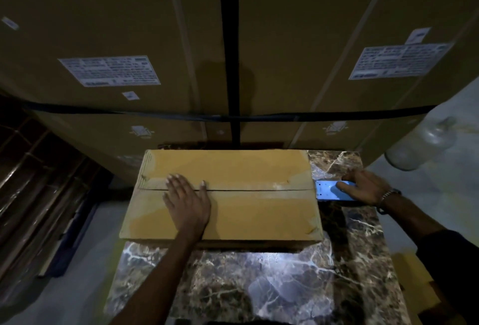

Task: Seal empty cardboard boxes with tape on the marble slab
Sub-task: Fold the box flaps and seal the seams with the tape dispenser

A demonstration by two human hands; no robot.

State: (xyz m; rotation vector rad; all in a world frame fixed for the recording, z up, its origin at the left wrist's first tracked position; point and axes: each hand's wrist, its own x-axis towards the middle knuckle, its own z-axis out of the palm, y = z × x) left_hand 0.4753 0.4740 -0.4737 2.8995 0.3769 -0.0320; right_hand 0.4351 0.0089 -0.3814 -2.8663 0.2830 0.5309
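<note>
A brown cardboard box (246, 210) lies on the dark veined marble slab (272, 286), its two top flaps closed along a middle seam. My left hand (188, 201) presses flat on the flaps across that seam, fingers straight. My right hand (365, 187) grips a blue tape dispenser (330, 190) that sits just off the box's right end, in line with the seam. Pale tape covers the right part of the seam.
Large strapped cartons (233, 52) with white labels tower right behind the slab. A clear plastic bottle (420, 143) lies at the right. Dark stacked goods (39, 182) fill the left side. A piece of cardboard (412, 280) lies by the slab's right edge.
</note>
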